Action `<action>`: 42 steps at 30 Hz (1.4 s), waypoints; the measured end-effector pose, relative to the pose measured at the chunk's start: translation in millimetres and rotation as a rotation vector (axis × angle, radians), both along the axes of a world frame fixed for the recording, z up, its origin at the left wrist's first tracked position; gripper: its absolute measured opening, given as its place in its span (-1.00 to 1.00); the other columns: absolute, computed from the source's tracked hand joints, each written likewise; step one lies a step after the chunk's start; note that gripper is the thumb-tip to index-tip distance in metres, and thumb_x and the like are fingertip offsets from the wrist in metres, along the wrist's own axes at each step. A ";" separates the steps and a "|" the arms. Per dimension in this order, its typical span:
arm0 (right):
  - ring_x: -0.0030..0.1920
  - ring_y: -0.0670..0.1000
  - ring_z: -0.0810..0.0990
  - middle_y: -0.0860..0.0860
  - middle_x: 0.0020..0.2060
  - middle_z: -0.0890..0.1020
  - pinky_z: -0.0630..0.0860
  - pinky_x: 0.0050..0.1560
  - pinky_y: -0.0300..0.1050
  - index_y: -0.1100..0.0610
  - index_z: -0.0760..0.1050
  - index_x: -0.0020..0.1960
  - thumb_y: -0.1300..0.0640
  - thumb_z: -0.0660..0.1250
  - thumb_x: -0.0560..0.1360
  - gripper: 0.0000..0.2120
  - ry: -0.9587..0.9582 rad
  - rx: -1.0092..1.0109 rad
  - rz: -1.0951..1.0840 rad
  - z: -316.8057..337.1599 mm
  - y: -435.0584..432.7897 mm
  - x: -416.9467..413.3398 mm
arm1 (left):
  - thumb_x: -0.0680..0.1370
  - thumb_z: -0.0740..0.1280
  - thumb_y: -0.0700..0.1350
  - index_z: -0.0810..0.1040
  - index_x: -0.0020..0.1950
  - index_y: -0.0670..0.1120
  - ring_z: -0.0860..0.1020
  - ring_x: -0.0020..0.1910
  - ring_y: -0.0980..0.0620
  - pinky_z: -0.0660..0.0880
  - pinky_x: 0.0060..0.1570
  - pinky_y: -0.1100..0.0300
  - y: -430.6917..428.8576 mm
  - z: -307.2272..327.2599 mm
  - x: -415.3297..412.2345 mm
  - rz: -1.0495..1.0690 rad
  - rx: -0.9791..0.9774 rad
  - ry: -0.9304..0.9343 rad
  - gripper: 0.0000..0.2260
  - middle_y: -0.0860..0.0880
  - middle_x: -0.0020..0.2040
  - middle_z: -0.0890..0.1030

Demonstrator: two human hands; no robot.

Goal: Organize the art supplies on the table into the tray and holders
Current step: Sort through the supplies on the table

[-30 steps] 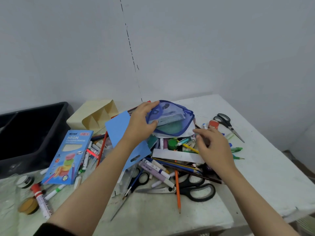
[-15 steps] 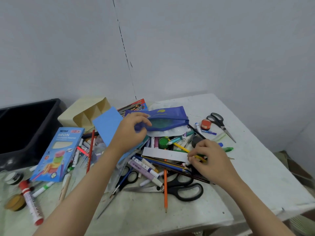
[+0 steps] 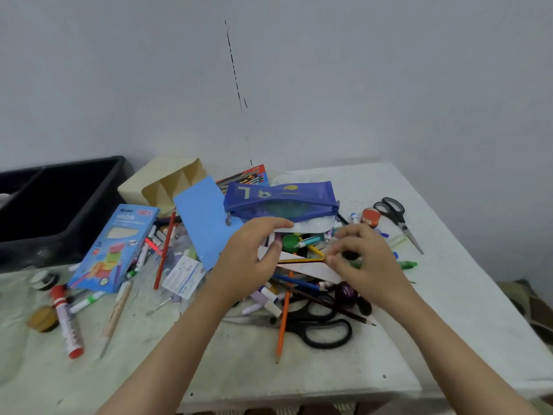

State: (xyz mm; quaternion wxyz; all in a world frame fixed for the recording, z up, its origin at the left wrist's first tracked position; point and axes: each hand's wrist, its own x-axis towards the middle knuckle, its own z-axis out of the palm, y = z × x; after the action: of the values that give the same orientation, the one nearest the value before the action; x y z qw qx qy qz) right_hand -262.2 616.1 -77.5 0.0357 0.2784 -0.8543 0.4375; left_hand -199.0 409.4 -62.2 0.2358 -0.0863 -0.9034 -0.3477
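**A:** How much of the sorting can be judged done?

**B:** Very little, it is judged. The black tray [image 3: 89, 187] is set at the far left corner, and nothing can be made out in its dark interior. The beige holder [image 3: 167, 187] is lying on its side by the far edge, its compartments apparently unfilled.

**A:** And what is left?

**B:** Nearly everything. A heap of pens, markers and pencils is spread over the middle of the counter [image 3: 299, 381]. A blue mesh pouch [image 3: 281, 202] and a light-blue card [image 3: 206, 220] are laid on the heap's far side. A neon pencil box [image 3: 116, 250] and a red marker [image 3: 68, 327] are found toward the left edge. Large black scissors [image 3: 321, 322] and an orange pencil [image 3: 282, 322] lie toward the near edge, and a second pair of scissors [image 3: 399, 224] toward the right edge.

**A:** How are the hands placed?

**B:** Both are held close together over the middle of the heap, with the forearms reaching in from the near edge. A yellow pencil [image 3: 302, 260] appears to be pinched at its right end between thumb and fingertip of the right hand [image 3: 368, 265], whose other fingers are curled. The left hand [image 3: 245, 262] is held over the pencil's other end and a white paper strip [image 3: 311, 269], with fingers bent down and thumb stretched out. Whether anything is gripped by it cannot be told.
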 end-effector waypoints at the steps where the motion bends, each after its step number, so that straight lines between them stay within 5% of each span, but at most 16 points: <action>1: 0.04 -0.03 0.47 -0.10 -0.05 0.49 0.36 0.03 -0.19 -0.11 0.54 -0.26 0.05 0.43 0.38 -0.91 0.027 -0.102 -0.007 6.2 -1.9 -2.0 | 0.49 0.23 -0.06 0.54 0.20 0.00 0.51 0.07 0.18 0.40 0.06 0.38 4.1 0.3 1.3 -0.019 -0.018 -0.038 -0.70 0.09 0.07 0.59; 4: 0.09 -0.13 0.48 -0.17 0.00 0.48 0.32 0.06 -0.35 -0.10 0.56 -0.23 -0.05 0.35 0.39 -0.94 0.109 -0.245 -0.013 29.5 -7.4 -5.0 | 0.47 0.27 0.11 0.48 0.29 0.04 0.50 0.10 0.22 0.39 0.07 0.40 16.6 0.9 -0.2 -0.042 -0.097 -0.094 -0.58 0.17 0.14 0.57; 6: 0.10 -0.18 0.47 -0.17 0.02 0.48 0.28 0.02 -0.46 -0.08 0.57 -0.22 0.05 0.36 0.43 -0.93 0.117 -0.300 0.018 44.0 -12.5 -5.3 | 0.53 0.25 0.05 0.47 0.30 0.05 0.53 0.06 0.22 0.43 0.03 0.37 24.1 2.4 -4.4 -0.035 -0.083 -0.114 -0.66 0.17 0.11 0.59; 10: -0.11 -0.26 0.46 -0.12 -0.09 0.52 0.31 -0.13 -0.47 0.04 0.58 -0.12 0.19 0.33 0.48 -0.92 0.217 -0.343 0.044 48.9 -20.5 -7.6 | 0.64 0.14 -0.17 0.52 0.08 0.05 0.62 -0.08 0.20 0.48 -0.10 0.39 31.9 7.2 -9.0 0.068 0.260 -0.126 -0.80 0.12 -0.08 0.66; 12: -0.14 -0.25 0.45 -0.14 -0.15 0.50 0.33 -0.18 -0.43 0.06 0.59 -0.12 0.21 0.35 0.48 -0.93 0.212 -0.201 0.042 39.4 -19.3 -12.2 | 0.64 0.11 -0.22 0.55 0.04 -0.03 0.65 -0.12 0.12 0.53 -0.13 0.32 32.4 10.0 -7.1 0.129 0.553 -0.133 -0.77 0.02 -0.11 0.68; 16: 0.03 -0.03 0.43 -0.05 -0.04 0.48 0.36 0.03 -0.12 -0.04 0.63 0.04 -0.08 0.36 0.44 -0.77 0.196 0.475 0.132 17.1 -13.9 -14.7 | 0.63 0.09 -0.28 0.57 0.02 -0.13 0.66 -0.13 0.00 0.60 -0.17 0.21 25.7 13.1 -1.5 0.181 1.035 -0.143 -0.74 -0.06 -0.13 0.70; 19: 0.12 0.02 0.38 -0.05 0.06 0.45 0.25 0.06 -0.10 -0.05 0.57 0.17 -0.15 0.34 0.43 -0.64 0.263 0.655 0.179 9.0 -19.1 -8.7 | 0.64 0.06 -0.25 0.57 0.03 -0.17 0.66 -0.13 -0.02 0.62 -0.13 0.15 23.2 11.0 3.2 0.191 1.263 -0.135 -0.73 -0.11 -0.13 0.69; 21: 0.09 0.04 0.39 -0.04 0.03 0.46 0.24 0.02 -0.08 0.00 0.59 0.12 -0.08 0.34 0.44 -0.70 0.323 0.644 0.169 4.8 -23.6 -6.4 | 0.64 0.06 -0.21 0.57 0.05 -0.18 0.66 -0.09 -0.03 0.62 -0.09 0.13 24.3 6.9 6.4 0.207 1.343 -0.138 -0.72 -0.13 -0.10 0.69; 25: -0.24 0.03 0.46 -0.04 -0.27 0.50 0.33 -0.22 -0.09 0.08 0.62 -0.33 0.11 0.38 0.32 -0.91 0.488 0.528 0.085 -4.2 -26.0 -10.9 | 0.64 0.08 -0.17 0.57 0.08 -0.20 0.66 -0.04 -0.04 0.61 -0.04 0.13 26.7 -0.7 10.2 0.252 1.428 -0.130 -0.73 -0.16 -0.04 0.68; 30: -0.26 0.00 0.47 -0.02 -0.28 0.52 0.38 -0.23 -0.11 0.14 0.57 -0.31 0.17 0.34 0.36 -0.90 0.434 0.219 0.060 0.4 -19.0 -16.3 | 0.64 0.06 -0.17 0.55 0.10 -0.22 0.64 0.01 -0.03 0.58 0.01 0.17 29.7 -6.9 12.2 0.360 1.494 -0.039 -0.72 -0.15 0.00 0.66; 36: -0.15 -0.21 0.50 -0.10 -0.23 0.55 0.35 -0.21 -0.50 -0.02 0.57 -0.27 0.20 0.35 0.45 -0.83 -0.010 -0.177 -0.086 20.4 -15.7 -9.5 | 0.66 0.07 -0.14 0.44 0.32 -0.22 0.56 0.17 0.00 0.48 0.13 0.16 38.0 -7.7 10.8 0.418 1.608 0.017 -0.69 -0.14 0.21 0.57; 42: -0.33 -0.17 0.60 -0.08 -0.34 0.67 0.54 -0.23 -0.29 -0.03 0.65 -0.18 0.18 0.44 0.42 -0.89 -0.353 -0.194 0.131 21.9 -27.4 6.1 | 0.59 0.13 -0.07 0.48 0.22 -0.23 0.62 0.08 -0.13 0.61 -0.04 0.05 59.1 0.7 10.4 0.162 1.900 -0.134 -0.68 -0.25 0.13 0.60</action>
State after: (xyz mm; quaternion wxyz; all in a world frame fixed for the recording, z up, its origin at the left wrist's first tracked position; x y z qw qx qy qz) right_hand -256.1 588.7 -55.6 -0.1164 0.2477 -0.7813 0.5610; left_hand -188.6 468.5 -61.5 0.1785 0.2241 -0.2585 -0.9225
